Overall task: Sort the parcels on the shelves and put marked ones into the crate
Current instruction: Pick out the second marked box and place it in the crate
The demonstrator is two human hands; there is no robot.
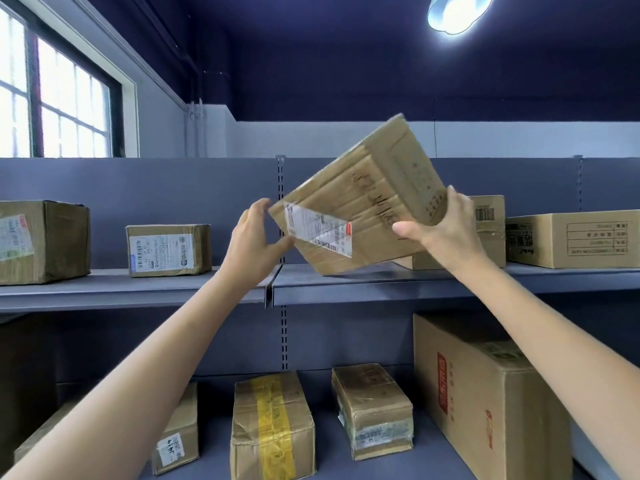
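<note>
**A:** Holding a tilted cardboard parcel up over the upper shelf, both hands on it. Right hand is gripping the right end, fingers curled round the side and thumb across the front face. Left hand is sitting at the left corner, fingers spread fairly wide, thumb touching the underside.

**B:** Is it resting on the shelf or fully lifted?

**A:** Can't tell, the bottom corner is hanging right at shelf level. A white shipping label is showing on its front, plus some blurry handwriting.

**B:** What else is sitting around?

**A:** A small labelled box and a bigger one are sitting to the left on that shelf, two more to the right. Lower shelf is carrying a yellow-taped box, a small taped box and a tall carton.
</note>
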